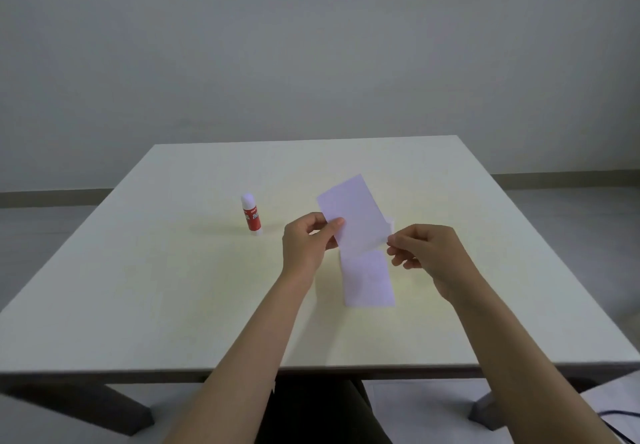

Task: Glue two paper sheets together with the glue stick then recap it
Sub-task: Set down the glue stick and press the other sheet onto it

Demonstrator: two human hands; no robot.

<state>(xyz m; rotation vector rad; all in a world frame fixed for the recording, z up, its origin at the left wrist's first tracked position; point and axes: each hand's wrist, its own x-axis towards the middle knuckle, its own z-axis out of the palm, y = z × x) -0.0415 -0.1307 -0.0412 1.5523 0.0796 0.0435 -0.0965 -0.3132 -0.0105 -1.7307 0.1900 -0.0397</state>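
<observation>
A pale lilac paper sheet (pixel 353 216) is held tilted above the bench (pixel 138 270), pinched at its edges by the left hand (pixel 306 244) and right hand (pixel 427 253). A second sheet (pixel 369 279) lies flat beneath it. The capped glue stick (pixel 251 214) stands upright left of the sheets.

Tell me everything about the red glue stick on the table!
The glue stick is a small tube with a red label carrying white lettering too blurred to read, a white cap on top and a white base. It looks like plastic. It stands upright on the white table, capped, leaning slightly. Nothing touches it; it sits apart, to the left of the left hand.
</observation>
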